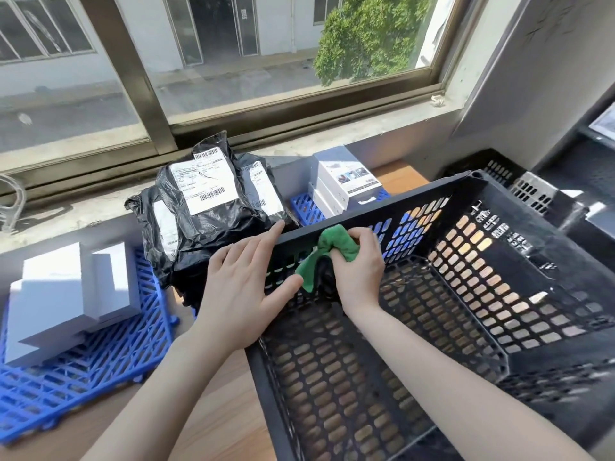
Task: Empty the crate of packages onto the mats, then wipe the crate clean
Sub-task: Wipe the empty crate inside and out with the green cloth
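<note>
The black perforated crate (442, 361) stands on the wooden table with nothing inside it. My left hand (243, 287) lies flat over its left rim, fingers straight on the outside and thumb on the inner wall. My right hand (359, 267) grips a crumpled green cloth (329, 251) and presses it against the crate's left wall near the rim. Black mailer bags with white labels (206, 207) are piled just beyond my left hand. White boxes (70, 294) sit on a blue mat (83, 377) at the left. More white boxes (346, 178) rest on another blue mat (304, 207) behind the crate.
A window and its concrete sill (100, 207) run along the back of the table. Another dark crate (539, 191) stands at the far right behind the one I hold. Bare wooden tabletop (213, 420) shows between the left mat and the crate.
</note>
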